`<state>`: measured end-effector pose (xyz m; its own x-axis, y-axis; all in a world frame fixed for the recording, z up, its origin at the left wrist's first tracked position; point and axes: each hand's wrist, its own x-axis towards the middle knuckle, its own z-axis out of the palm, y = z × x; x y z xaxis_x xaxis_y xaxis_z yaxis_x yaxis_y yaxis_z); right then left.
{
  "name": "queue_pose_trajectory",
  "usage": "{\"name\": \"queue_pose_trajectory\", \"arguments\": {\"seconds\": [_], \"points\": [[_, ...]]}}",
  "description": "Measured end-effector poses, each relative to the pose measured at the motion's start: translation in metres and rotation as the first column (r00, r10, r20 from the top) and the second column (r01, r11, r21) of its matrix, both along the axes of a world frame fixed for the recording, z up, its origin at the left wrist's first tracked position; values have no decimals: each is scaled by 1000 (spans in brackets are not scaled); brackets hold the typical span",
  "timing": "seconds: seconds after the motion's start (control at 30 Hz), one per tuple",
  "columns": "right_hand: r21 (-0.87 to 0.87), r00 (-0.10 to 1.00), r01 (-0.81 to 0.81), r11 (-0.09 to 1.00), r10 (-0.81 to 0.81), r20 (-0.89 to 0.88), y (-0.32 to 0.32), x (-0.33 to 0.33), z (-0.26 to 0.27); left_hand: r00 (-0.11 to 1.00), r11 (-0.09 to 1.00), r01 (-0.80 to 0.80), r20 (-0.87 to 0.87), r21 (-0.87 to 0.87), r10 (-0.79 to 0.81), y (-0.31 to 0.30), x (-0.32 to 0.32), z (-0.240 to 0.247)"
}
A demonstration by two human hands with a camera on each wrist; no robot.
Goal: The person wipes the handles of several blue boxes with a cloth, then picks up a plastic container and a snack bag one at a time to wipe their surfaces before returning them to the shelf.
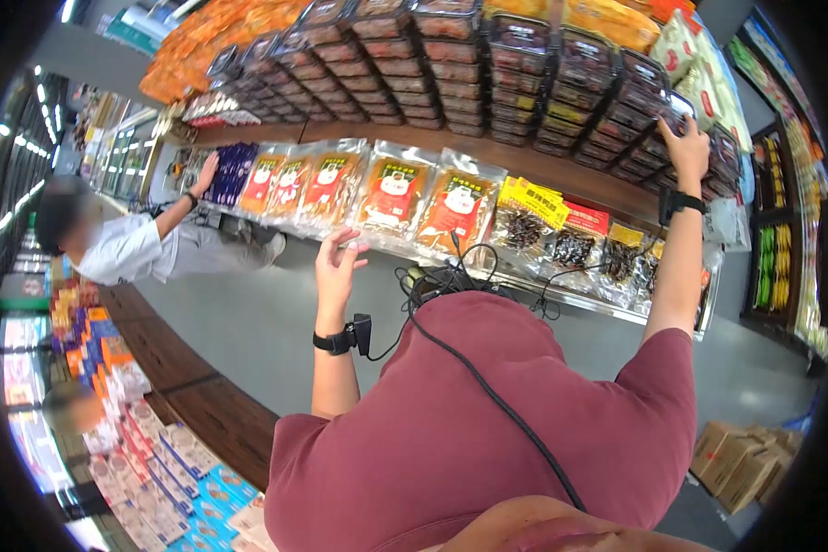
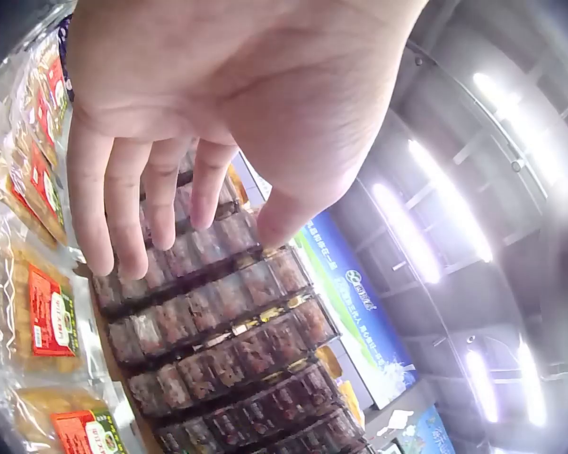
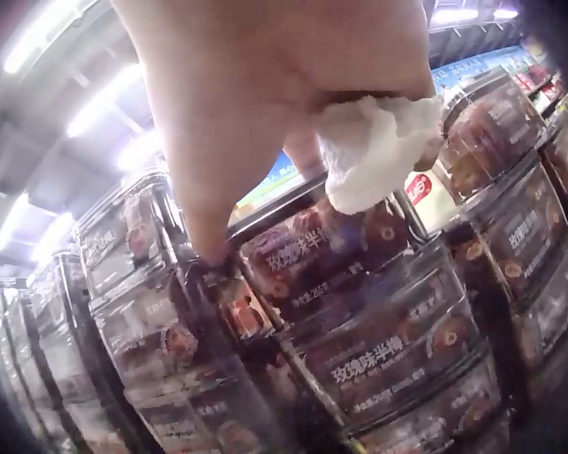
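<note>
My right hand point(image 1: 686, 152) is at the top of a stack of clear plastic boxes of dark dried fruit, at the right end of the display. In the right wrist view, its curled fingers hold a crumpled white tissue point(image 3: 374, 156). The thumb point(image 3: 201, 222) reaches down by the left corner of the top box point(image 3: 308, 260); the other fingertips are partly hidden behind the tissue. My left hand point(image 1: 339, 262) hovers before the shelf with loosely bent fingers and nothing in them. In the left wrist view, rows of stacked boxes point(image 2: 227, 350) show beyond those fingers.
Flat bags with red labels point(image 1: 391, 193) lie along the shelf front, with yellow-topped bags point(image 1: 529, 216) to their right. Another person point(image 1: 124, 244) reaches to the shelf at left. Black cables point(image 1: 442, 281) hang at my front. Cardboard boxes point(image 1: 736, 465) stand behind at right.
</note>
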<state>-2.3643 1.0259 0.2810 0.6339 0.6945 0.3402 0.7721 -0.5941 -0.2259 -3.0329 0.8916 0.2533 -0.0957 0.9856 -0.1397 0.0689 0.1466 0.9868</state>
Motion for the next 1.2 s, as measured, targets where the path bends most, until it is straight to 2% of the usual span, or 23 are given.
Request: {"name": "queue_pose_trajectory", "arguments": {"seconds": [0.17, 0.23, 0.3, 0.37, 0.43, 0.57, 0.67, 0.7, 0.77, 0.8, 0.83, 0.9, 1.0, 1.03, 1.07, 1.1, 1.13, 1.17, 1.2], "points": [[-33, 993, -108, 994, 109, 36, -8, 15, -7, 997, 996, -63, -38, -61, 61, -1, -18, -16], [162, 989, -129, 978, 116, 90, -17, 15, -11, 993, 996, -65, -105, -68, 57, 2, -21, -20], [216, 995, -72, 974, 55, 84, -38, 11, -18, 993, 995, -67, -99, -80, 59, 5, -25, -26], [425, 999, -24, 905, 36, -20, -62, 4, -39, 990, 991, -89, -115, -103, 77, 7, -29, -33], [425, 965, -80, 902, 177, -193, -92, 6, -80, 991, 989, -75, -117, -123, 61, 9, -32, -38], [404, 872, -135, 905, 302, -385, -151, -44, -170, 993, 984, -39, -113, -175, 19, 15, -34, -54], [219, 785, -98, 971, 211, -583, -181, -76, -223, 993, 978, -27, -120, -205, 3, 23, -33, -72], [155, 748, -112, 982, 186, -637, -187, -88, -230, 992, 978, -8, -121, -210, -18, 27, -32, -84], [73, 714, -188, 979, 187, -675, -196, -128, -210, 980, 959, -6, -194, -282, -51, 36, -36, -117], [32, 671, -310, 950, 243, -701, -200, -134, -210, 976, 956, -23, -213, -293, -42, 40, -32, -133], [-46, 675, -371, 927, 236, -699, -201, -143, -210, 974, 955, -7, -220, -297, -62, 47, -31, -154], [-109, 644, -440, 891, 228, -730, -206, -158, -210, 828, 973, 216, -514, -78, -225, 62, -23, -189], [-132, 647, -458, 879, 228, -728, -213, -167, -220, 791, 938, 311, -505, -152, -344, 78, 33, -150], [-156, 662, -459, 875, 219, -717, -214, -169, -223, 790, 937, 313, -506, -154, -347, 82, 42, -155], [-130, 665, -456, 880, 240, -707, -217, -172, -225, 741, 915, 369, -543, -163, -396, 85, 50, -160], [-133, 665, -453, 881, 235, -709, -219, -175, -227, 688, 889, 424, -576, -175, -442, 87, 55, -168], [-145, 657, -463, 875, 228, -719, -221, -179, -229, 579, 875, 439, -681, -203, -449, 87, 59, -175], [-158, 650, -470, 868, 219, -728, -225, -180, -230, 578, 871, 446, -676, -207, -457, 85, 61, -182], [-108, 623, -518, 848, 288, -727, -228, -181, -244, 541, 865, 460, -710, -198, -451, 83, 62, -196]]}}
